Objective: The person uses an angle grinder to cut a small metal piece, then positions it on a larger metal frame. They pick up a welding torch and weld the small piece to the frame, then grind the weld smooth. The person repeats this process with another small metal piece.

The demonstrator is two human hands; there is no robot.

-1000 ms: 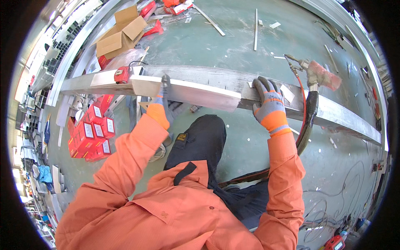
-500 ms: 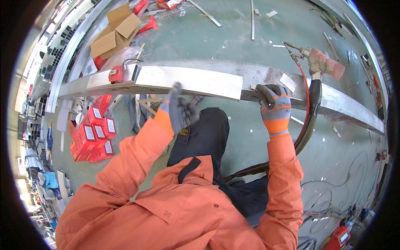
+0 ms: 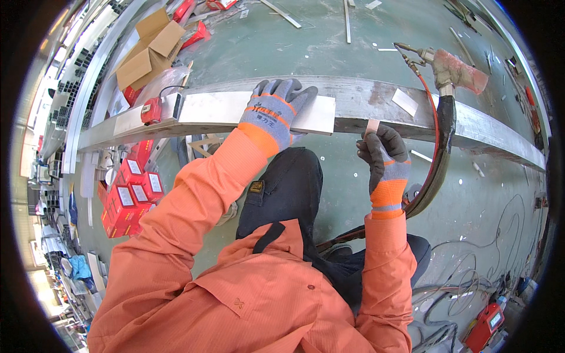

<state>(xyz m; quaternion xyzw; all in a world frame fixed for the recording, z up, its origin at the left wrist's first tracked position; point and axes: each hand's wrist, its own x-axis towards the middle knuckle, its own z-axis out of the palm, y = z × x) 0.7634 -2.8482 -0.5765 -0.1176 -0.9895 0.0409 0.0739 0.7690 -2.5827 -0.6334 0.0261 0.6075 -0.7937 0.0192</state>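
Observation:
A long white flat panel (image 3: 215, 108) lies along the grey metal beam (image 3: 368, 94) in front of me. My left hand (image 3: 273, 112), in a grey and orange glove, grips the panel near its right end, fingers over the top and thumb low at the near side. Between the fingertips of my right hand (image 3: 384, 150) is a small pale pinkish piece (image 3: 372, 126), pinched just off the beam's near edge. Its exact kind is too small to tell. Farther right on the beam rests a small white rectangular piece (image 3: 405, 102).
A red tape measure (image 3: 151, 110) sits at the panel's left. On the right, a welding torch (image 3: 441, 62) with a wrapped handle and thick cable (image 3: 438, 153) crosses the beam. Red boxes (image 3: 126, 197) and an open carton (image 3: 150, 50) stand left; cables (image 3: 471, 270) lie lower right.
My left hand has moved up and right onto the panel. My right hand has dropped slightly from the beam and now shows the small pale piece in its fingers.

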